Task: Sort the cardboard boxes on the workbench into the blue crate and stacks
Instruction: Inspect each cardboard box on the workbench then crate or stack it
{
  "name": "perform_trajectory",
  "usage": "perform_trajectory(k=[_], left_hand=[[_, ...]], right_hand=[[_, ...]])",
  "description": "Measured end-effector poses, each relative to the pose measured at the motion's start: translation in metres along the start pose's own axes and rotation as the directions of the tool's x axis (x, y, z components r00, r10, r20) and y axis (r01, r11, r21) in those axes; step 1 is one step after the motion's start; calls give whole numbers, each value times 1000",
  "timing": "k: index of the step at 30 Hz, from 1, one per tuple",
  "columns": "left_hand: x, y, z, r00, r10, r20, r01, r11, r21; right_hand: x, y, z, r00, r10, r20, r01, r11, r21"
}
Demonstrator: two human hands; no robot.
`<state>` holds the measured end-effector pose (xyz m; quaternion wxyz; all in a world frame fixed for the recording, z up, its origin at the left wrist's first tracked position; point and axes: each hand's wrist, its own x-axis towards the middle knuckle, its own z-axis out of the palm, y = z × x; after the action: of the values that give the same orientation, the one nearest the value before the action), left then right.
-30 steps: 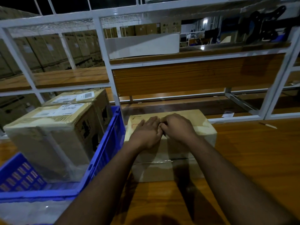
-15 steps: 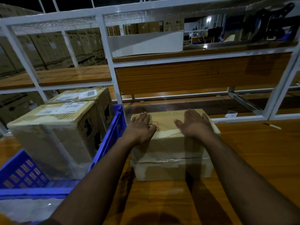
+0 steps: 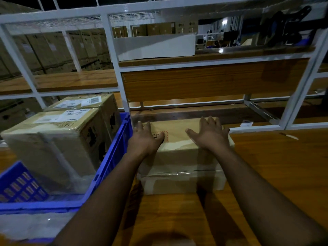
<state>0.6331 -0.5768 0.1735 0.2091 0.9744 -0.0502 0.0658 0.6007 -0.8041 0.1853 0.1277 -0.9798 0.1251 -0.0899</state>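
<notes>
A taped cardboard box (image 3: 179,157) lies on the wooden workbench (image 3: 276,166), just right of the blue crate (image 3: 113,157). My left hand (image 3: 145,137) rests flat on the box's top left part, beside a red-bordered label. My right hand (image 3: 209,134) lies flat on the top right part, fingers spread toward the far edge. Two taller cardboard boxes stand in the crate: a near one (image 3: 53,139) wrapped in clear film and a far one (image 3: 92,103) with white shipping labels.
A white metal shelf frame (image 3: 113,55) with a wooden back panel (image 3: 213,79) rises right behind the box. A small paper slip (image 3: 246,123) and a thin stick (image 3: 289,136) lie at the back right. Clear plastic (image 3: 26,226) lies in front of the crate.
My hands, touching at the middle of the box top a second ago, have slid apart toward its left and right sides. The box has stayed in place.
</notes>
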Motion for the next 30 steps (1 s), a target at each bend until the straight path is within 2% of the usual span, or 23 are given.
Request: perform_trajectory(k=[3, 6, 11, 13, 16, 19, 23, 27, 30], left_hand=[[-16, 1, -4, 999, 2, -36, -2, 1000, 16], [-50, 1, -6, 991, 17, -130, -14, 1000, 25], [-100, -3, 0, 950, 14, -311, -47, 994, -99], [-109, -5, 2, 932, 21, -361, -79, 986, -147], [-117, -6, 6, 906, 65, -419, -152, 972, -177], [-127, -9, 15, 886, 90, -455, -200, 959, -199], [-141, -18, 35, 866, 142, -479, -230, 964, -131], [-150, -23, 45, 837, 161, -523, -232, 970, -72], [-149, -20, 43, 796, 267, -544, -307, 951, 19]], right_hand=[[-18, 2, -4, 997, -12, -74, 11, 1000, -11], [-47, 5, -4, 978, 17, -208, -17, 1000, 0], [-81, 15, -5, 911, 107, -399, -79, 993, 84], [-85, 17, -4, 886, 100, -453, -71, 994, 80], [-89, 21, 1, 857, 84, -509, -65, 996, 54], [-93, 23, 5, 815, 138, -563, -51, 985, 167], [-102, 22, 10, 751, 194, -631, 9, 952, 305], [-115, 24, 17, 756, 212, -620, 30, 934, 356], [-123, 26, 25, 754, 168, -634, 49, 950, 310]])
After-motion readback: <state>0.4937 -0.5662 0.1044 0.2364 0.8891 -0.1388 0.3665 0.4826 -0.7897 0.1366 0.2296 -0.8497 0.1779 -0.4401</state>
